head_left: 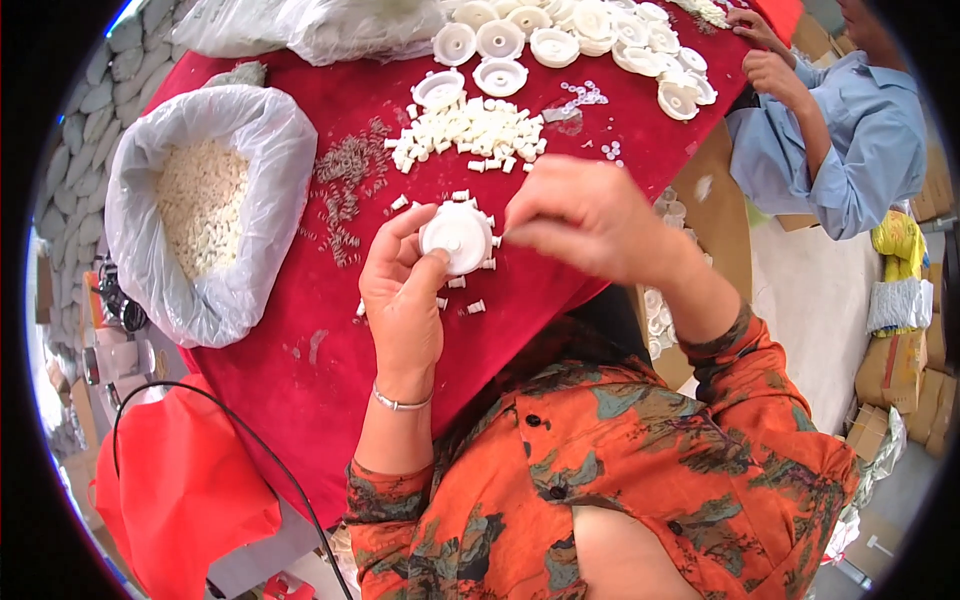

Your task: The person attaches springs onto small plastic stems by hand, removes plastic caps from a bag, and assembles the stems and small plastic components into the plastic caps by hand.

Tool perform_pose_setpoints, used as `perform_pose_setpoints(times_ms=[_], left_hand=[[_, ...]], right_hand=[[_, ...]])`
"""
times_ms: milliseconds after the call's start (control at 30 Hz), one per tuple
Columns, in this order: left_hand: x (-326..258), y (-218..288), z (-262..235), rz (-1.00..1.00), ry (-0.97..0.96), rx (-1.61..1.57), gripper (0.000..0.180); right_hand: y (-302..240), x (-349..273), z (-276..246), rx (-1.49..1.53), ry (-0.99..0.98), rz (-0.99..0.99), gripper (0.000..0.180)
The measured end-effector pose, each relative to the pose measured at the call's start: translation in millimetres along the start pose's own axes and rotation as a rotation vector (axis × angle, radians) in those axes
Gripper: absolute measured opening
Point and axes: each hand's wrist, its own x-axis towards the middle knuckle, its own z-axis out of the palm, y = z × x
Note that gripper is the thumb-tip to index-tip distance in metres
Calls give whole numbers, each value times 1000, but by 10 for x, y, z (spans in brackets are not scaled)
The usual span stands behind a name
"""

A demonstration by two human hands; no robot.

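Note:
My left hand point(403, 285) grips a round white plastic disc point(456, 238) by its edge, the thumb pressed on its face. Several small white plastic pegs show around the rim; whether they are fixed to it or lie on the cloth behind, I cannot tell. My right hand point(590, 215) is at the disc's right side with its fingers pinched together. One small peg point(497, 241) shows right at those fingertips, but what the pinch holds is hidden. Beyond my hands lie a heap of white pegs point(465, 132) and a scatter of small metal springs point(345, 175).
A plastic-lined sack point(285, 200) of small pale pieces stands at the left. White round housings point(500, 40) are piled at the far side, near tiny translucent rings point(585, 95). A co-worker in a blue shirt point(830, 130) sits at far right. Red cloth point(270, 390) covers the table.

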Motion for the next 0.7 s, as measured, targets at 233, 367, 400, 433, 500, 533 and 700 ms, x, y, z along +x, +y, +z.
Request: perform_pose_setpoints(times_ms=[233,367,400,433,500,533,700], left_hand=[[-11,-14,-3,25,-14,22,40],[-12,-24,-44,30,9,90,38],[-10,-23,-41,30,16,88,38],[-13,-15,-28,39,23,80,37],[-23,-6,-22,46,37,72,36],[-23,-6,-19,48,33,102,35],[-19,-25,-8,51,41,134,34]], right_hand=[[-29,22,396,-85,33,-39,13],[-81,60,391,-190,-27,-88,14],[-81,69,399,-226,-27,-109,15],[-85,72,410,-222,-33,-111,15],[-91,77,432,-227,-7,-127,16],[-91,72,450,-225,-11,-127,16],[-32,26,580,-222,140,-169,22]])
